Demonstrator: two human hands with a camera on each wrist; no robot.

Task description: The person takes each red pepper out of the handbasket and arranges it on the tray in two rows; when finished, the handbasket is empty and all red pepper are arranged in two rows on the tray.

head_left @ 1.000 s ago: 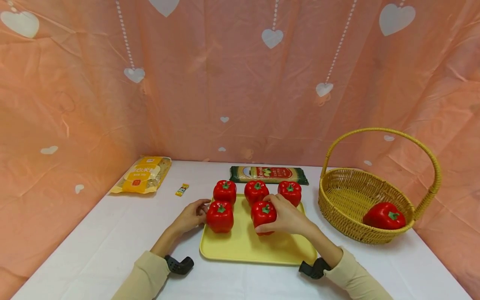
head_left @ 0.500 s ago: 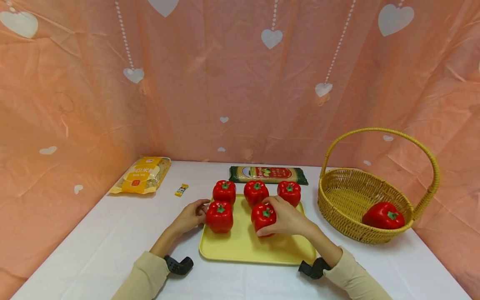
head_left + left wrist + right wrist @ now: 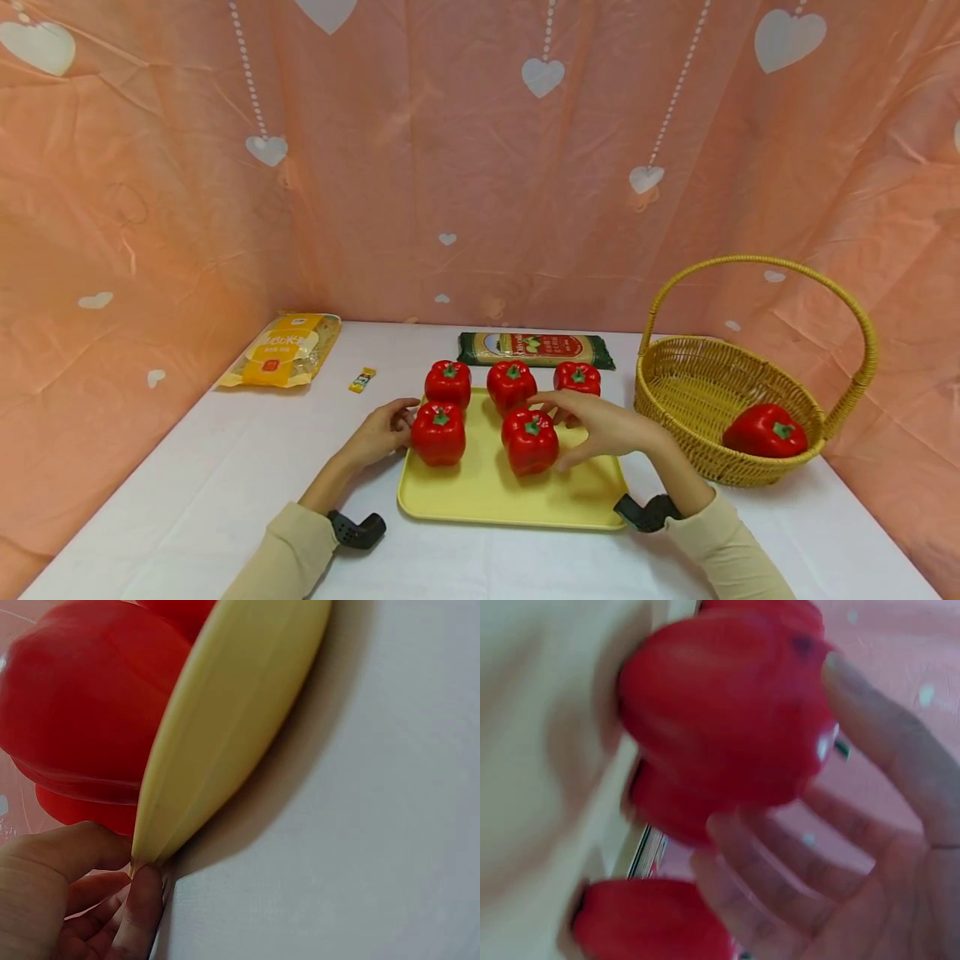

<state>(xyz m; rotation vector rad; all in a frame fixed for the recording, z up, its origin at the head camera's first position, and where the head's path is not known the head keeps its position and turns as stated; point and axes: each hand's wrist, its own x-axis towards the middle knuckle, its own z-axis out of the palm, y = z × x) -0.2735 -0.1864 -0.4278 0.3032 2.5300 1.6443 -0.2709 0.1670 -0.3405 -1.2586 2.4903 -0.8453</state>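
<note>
A yellow tray [image 3: 487, 500] bears several red bell peppers with green stems. My left hand [image 3: 381, 435] pinches the tray's left rim between thumb and fingers, beside the front-left bell pepper [image 3: 438, 437]; the left wrist view shows the fingertips on the yellow rim [image 3: 217, 727]. My right hand [image 3: 611, 427] is just right of the front-right bell pepper [image 3: 529, 450], fingers and thumb spread. In the right wrist view, that pepper [image 3: 720, 712] stands on the tray, with the right hand's fingers [image 3: 795, 862] around it and loose. Three more peppers form the back row, including the back-middle one [image 3: 512, 390].
A wicker basket [image 3: 682, 446] with a tall handle stands at the right, one bell pepper [image 3: 765, 433] lying inside. Behind the tray lies a green noodle packet [image 3: 536, 348]. At the left are a yellow grain bag [image 3: 285, 350] and a small yellow sachet [image 3: 363, 380].
My right hand has let go of the front-right bell pepper and moved right, its fingers spreading. That pepper stands on the tray. The left hand stays at the tray's rim.
</note>
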